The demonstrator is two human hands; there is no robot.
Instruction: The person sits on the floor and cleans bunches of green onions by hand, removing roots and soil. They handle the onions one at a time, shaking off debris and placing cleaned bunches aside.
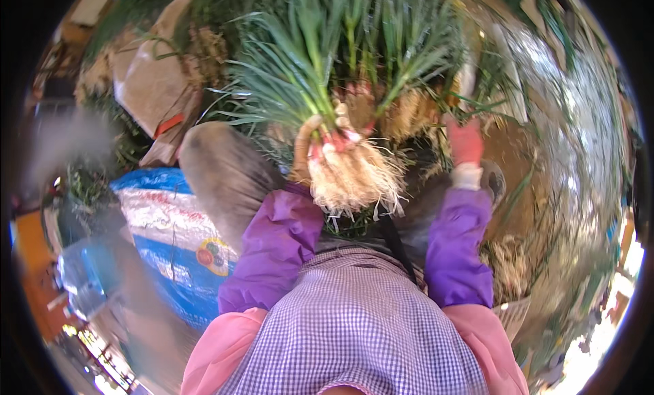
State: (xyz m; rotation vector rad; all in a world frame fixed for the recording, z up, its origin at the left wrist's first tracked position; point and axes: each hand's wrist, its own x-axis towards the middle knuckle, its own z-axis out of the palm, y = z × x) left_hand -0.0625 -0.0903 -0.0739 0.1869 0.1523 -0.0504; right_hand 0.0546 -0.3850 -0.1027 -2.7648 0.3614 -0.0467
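My left hand [305,149], partly hidden, grips a bunch of green onions [342,160] just above its pale, stringy roots. Long green leaves spread up and away from the bunch. Further up, more green onions [360,96] with reddish stems and pale roots lie behind it. My right hand [466,139], in a red glove with a pale cuff, is to the right beside some loose leaves. Its fingers are blurred, and I cannot tell whether they hold anything.
A blue and white woven sack [168,231] lies by my left knee. Another person's leg [148,93] and a blurred pale shape are at the left. A light basket [512,316] with roots [508,270] stands at the lower right. Shiny plastic sheeting [572,154] with scattered leaves lies at the right.
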